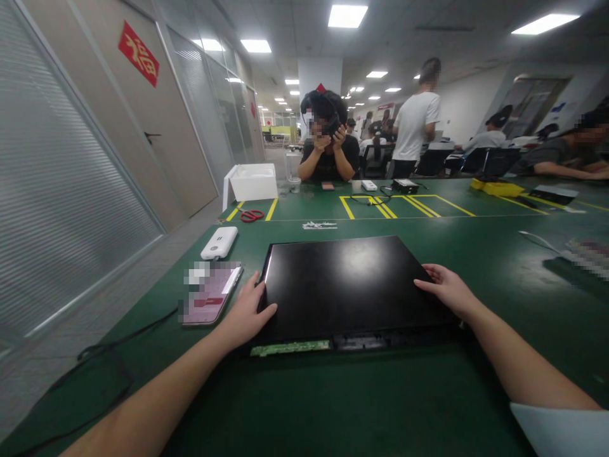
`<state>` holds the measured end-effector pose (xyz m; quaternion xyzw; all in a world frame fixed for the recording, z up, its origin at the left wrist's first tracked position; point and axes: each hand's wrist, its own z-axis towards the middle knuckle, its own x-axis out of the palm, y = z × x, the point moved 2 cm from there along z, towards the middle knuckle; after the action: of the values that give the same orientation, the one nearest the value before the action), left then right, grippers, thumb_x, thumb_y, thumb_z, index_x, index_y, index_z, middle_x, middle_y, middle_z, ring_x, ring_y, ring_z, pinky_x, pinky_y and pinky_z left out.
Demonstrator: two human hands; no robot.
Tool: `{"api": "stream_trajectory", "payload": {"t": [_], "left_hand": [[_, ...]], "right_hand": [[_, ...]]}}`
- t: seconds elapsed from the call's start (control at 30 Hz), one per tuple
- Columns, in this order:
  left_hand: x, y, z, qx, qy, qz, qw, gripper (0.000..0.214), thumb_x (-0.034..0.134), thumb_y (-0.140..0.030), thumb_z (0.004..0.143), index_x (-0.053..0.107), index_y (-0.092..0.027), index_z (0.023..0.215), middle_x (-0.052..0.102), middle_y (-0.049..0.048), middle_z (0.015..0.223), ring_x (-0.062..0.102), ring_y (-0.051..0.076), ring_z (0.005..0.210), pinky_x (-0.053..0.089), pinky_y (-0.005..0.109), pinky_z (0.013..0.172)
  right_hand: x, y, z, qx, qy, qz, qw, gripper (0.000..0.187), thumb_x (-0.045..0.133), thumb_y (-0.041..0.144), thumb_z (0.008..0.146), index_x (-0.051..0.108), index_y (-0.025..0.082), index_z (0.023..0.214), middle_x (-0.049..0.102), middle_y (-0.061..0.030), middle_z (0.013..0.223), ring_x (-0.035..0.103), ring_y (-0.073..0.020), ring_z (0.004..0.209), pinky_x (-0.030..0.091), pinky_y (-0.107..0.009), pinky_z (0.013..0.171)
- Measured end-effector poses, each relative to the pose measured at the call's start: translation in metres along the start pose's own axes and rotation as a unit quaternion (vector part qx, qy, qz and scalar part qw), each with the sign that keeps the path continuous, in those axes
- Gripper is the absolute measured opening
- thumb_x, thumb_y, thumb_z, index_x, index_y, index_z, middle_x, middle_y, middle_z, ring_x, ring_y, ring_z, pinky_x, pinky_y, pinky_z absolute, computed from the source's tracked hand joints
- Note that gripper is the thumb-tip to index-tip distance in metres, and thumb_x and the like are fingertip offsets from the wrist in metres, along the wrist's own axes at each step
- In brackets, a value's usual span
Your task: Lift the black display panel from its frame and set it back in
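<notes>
A green table [333, 406] fills the foreground, with a black screen [328, 285] lying flat at its centre, face up. Along the screen's near edge, a green circuit board [290, 348] shows at the left, with a dark strip [366, 341] beside it. With the board bare, any cover there seems to be off; the panel itself looks whole and in one piece, so taking it further apart, if meant, appears not yet done.

The screen is glossy and unlit, a ceiling light reflected softly near its far edge, with no crack that shows. The left hand [247, 311] grips its left edge, thumb over the top; the right hand [447, 289] grips the right edge, thumb on top and fingers partly hidden.

Just left of the left hand lies a phone [209, 298], and beyond it a white power bank [219, 243]. Past the screen are small white pieces [320, 225], red-handled scissors [252, 216] and an open white box [254, 182]. Across the table sits a person [346, 164], hands raised to the head.
</notes>
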<state>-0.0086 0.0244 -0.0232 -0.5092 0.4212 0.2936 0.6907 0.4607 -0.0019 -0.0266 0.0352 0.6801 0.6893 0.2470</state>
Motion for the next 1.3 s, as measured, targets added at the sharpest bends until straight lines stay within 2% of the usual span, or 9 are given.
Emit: {"api": "stream_trajectory", "payload": {"t": [0.3, 0.53, 0.73, 0.93, 1.07, 1.2, 1.3], "left_hand": [[-0.001, -0.004, 0.000, 0.004, -0.012, -0.023, 1.000, 0.059, 0.054, -0.044, 0.078, 0.056, -0.009, 0.125, 0.032, 0.0245, 0.155, 0.028, 0.041, 0.143, 0.024, 0.056, 0.115], [-0.004, -0.010, -0.001, -0.010, 0.006, -0.026, 1.000, 0.063, 0.054, -0.044, 0.078, 0.055, -0.007, 0.129, 0.031, 0.0240, 0.156, 0.026, 0.039, 0.145, 0.022, 0.053, 0.117], [-0.003, -0.011, -0.001, -0.009, 0.005, -0.017, 1.000, 0.064, 0.052, -0.042, 0.079, 0.052, -0.004, 0.130, 0.028, 0.0275, 0.156, 0.026, 0.040, 0.144, 0.023, 0.056, 0.115], [-0.002, -0.008, -0.001, 0.002, -0.003, -0.021, 1.000, 0.060, 0.052, -0.042, 0.079, 0.054, -0.008, 0.129, 0.032, 0.0242, 0.155, 0.028, 0.039, 0.144, 0.024, 0.056, 0.115], [-0.001, -0.005, -0.001, 0.010, -0.011, -0.035, 0.999, 0.056, 0.054, -0.041, 0.079, 0.056, -0.012, 0.127, 0.035, 0.0210, 0.155, 0.028, 0.039, 0.144, 0.024, 0.056, 0.115], [0.000, -0.004, 0.000, 0.006, -0.016, -0.040, 0.999, 0.057, 0.054, -0.040, 0.078, 0.056, -0.010, 0.127, 0.033, 0.0230, 0.155, 0.029, 0.040, 0.143, 0.025, 0.057, 0.115], [-0.001, -0.005, 0.000, 0.000, -0.012, -0.035, 0.999, 0.059, 0.053, -0.040, 0.079, 0.055, -0.008, 0.128, 0.031, 0.0243, 0.156, 0.028, 0.040, 0.144, 0.024, 0.057, 0.115]], "right_hand": [[0.000, 0.001, 0.001, -0.004, 0.002, -0.024, 1.000, 0.041, 0.083, 0.030, 0.053, 0.064, 0.026, 0.089, 0.075, -0.0089, 0.098, 0.068, -0.0325, 0.101, 0.051, -0.048, 0.096], [-0.003, -0.010, 0.007, -0.002, 0.021, -0.030, 0.999, 0.043, 0.082, 0.031, 0.055, 0.065, 0.025, 0.094, 0.074, -0.0099, 0.104, 0.067, -0.0323, 0.103, 0.048, -0.049, 0.098], [-0.005, -0.009, 0.007, -0.020, -0.009, -0.066, 0.998, 0.042, 0.080, 0.030, 0.056, 0.069, 0.024, 0.097, 0.073, -0.0100, 0.105, 0.064, -0.0319, 0.111, 0.047, -0.046, 0.099], [-0.006, -0.006, 0.005, -0.018, -0.040, -0.064, 0.997, 0.048, 0.077, 0.034, 0.057, 0.067, 0.024, 0.104, 0.071, -0.0099, 0.111, 0.069, -0.0270, 0.091, 0.054, -0.043, 0.084], [-0.007, -0.001, 0.003, -0.012, -0.047, -0.027, 0.998, 0.043, 0.076, 0.034, 0.057, 0.068, 0.024, 0.098, 0.073, -0.0095, 0.104, 0.069, -0.0268, 0.089, 0.054, -0.041, 0.079], [-0.009, 0.006, 0.001, 0.023, -0.041, 0.049, 0.998, 0.037, 0.075, 0.032, 0.055, 0.070, 0.024, 0.091, 0.075, -0.0088, 0.097, 0.069, -0.0288, 0.094, 0.054, -0.040, 0.079], [-0.010, 0.010, -0.002, 0.042, -0.043, 0.069, 0.996, 0.038, 0.074, 0.031, 0.054, 0.070, 0.025, 0.092, 0.075, -0.0082, 0.096, 0.068, -0.0293, 0.097, 0.053, -0.040, 0.078]]}}
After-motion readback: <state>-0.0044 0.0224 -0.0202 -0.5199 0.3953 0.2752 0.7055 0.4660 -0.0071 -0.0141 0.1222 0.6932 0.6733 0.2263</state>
